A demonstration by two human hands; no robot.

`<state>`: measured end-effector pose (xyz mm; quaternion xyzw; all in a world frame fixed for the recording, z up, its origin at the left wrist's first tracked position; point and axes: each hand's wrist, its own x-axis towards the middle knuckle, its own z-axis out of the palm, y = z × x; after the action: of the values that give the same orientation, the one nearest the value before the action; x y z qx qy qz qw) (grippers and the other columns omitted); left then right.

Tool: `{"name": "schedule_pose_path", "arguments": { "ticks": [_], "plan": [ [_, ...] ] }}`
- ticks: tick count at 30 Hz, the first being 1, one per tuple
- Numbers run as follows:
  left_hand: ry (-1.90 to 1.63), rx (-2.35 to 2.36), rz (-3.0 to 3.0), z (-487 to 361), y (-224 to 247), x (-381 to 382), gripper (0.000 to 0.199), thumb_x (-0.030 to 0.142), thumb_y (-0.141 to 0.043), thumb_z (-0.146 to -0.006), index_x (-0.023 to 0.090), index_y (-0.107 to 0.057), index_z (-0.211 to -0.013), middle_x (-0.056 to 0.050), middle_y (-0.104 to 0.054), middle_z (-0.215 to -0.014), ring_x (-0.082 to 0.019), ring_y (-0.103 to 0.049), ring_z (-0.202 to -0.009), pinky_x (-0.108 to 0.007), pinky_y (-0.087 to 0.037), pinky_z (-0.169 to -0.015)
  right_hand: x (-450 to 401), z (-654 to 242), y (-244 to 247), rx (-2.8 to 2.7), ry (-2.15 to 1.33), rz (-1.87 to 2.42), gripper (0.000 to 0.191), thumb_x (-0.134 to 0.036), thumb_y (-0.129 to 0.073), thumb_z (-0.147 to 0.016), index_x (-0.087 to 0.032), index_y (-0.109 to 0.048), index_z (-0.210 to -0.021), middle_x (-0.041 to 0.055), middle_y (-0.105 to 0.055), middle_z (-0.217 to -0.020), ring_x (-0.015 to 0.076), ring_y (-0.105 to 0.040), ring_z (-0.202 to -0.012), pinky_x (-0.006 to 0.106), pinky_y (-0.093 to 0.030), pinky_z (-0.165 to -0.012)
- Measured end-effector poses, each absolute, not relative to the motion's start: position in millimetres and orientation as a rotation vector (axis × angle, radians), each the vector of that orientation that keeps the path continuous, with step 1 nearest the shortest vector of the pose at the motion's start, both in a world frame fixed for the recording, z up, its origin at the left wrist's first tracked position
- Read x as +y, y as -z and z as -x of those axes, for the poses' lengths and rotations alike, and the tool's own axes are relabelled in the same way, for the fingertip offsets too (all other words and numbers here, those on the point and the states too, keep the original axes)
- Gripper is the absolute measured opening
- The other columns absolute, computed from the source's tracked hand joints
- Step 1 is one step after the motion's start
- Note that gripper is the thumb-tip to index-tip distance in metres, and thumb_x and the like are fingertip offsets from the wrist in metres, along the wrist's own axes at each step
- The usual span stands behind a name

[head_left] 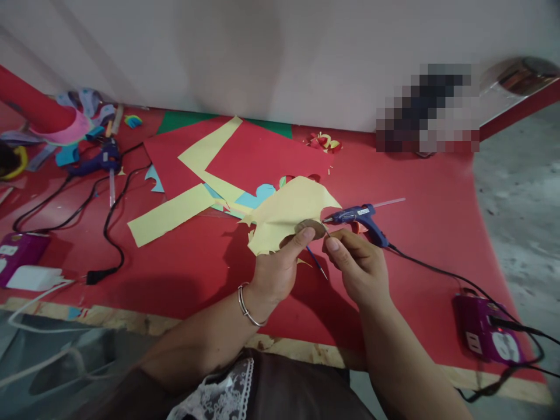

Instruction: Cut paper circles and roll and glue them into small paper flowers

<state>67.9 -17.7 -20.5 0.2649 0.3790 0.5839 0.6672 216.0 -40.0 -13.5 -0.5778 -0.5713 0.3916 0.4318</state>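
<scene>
Between the thumb and fingers of my left hand (277,271) is a small grey-brown round disc (311,228). A cut-up sheet of pale yellow paper (291,204) is directly behind it; whether my fingers hold that as well, I cannot tell. My right hand (361,262) is pinched close to the disc's right edge, at a thin sliver too small to name. Just beyond my right fingers a blue glue gun (361,220) lies with its nozzle towards the disc. Under my hands a thin blue stick (317,263) rests on the red table (210,280).
Red card (258,151), yellow strips (172,216) and blue scraps lie behind. Another glue gun (98,160) with black cords is at the left. Purple power sockets stand left (21,256) and right (485,326); the right glue gun's cord runs towards the latter. A pale wall (262,58) bounds the back.
</scene>
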Motion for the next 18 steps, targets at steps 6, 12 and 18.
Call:
{"name": "schedule_pose_path", "arguments": {
  "ticks": [6,12,18],
  "plan": [
    [-1.304,0.799,-0.587,-66.0,22.7,-17.8,0.019,0.043,-0.093,-0.082,0.025,-0.086,-0.085,-0.003,-0.083,-0.095,-0.022,-0.076,-0.102,-0.038,-0.053,-0.115,-38.6,-216.2,10.8,-1.461,-0.953,1.435,0.045,-0.057,-0.065,-0.102,-0.02,-0.066,-0.076,-0.0024,-0.052,-0.063,0.0118,-0.044,-0.057,0.028,-0.035,-0.055],
    [-1.218,0.767,-0.578,-63.3,23.4,-15.4,0.02,0.041,-0.092,-0.082,0.023,-0.087,-0.087,-0.005,-0.082,-0.096,-0.021,-0.076,-0.102,-0.037,-0.055,-0.113,-37.5,-218.6,6.3,-1.492,-0.954,1.429,0.046,-0.057,-0.064,-0.101,-0.02,-0.066,-0.075,-0.0024,-0.052,-0.062,0.0112,-0.043,-0.056,0.027,-0.034,-0.054],
    [-1.199,0.857,-0.436,-58.2,22.0,-15.0,0.02,0.032,-0.098,-0.072,0.024,-0.084,-0.083,-0.004,-0.082,-0.09,-0.025,-0.078,-0.103,-0.037,-0.062,-0.098,-36.5,-218.8,3.3,-1.508,-0.971,1.425,0.049,-0.061,-0.064,-0.101,-0.02,-0.067,-0.074,-0.0014,-0.053,-0.061,0.0122,-0.045,-0.056,0.027,-0.036,-0.053]
  ]
}}
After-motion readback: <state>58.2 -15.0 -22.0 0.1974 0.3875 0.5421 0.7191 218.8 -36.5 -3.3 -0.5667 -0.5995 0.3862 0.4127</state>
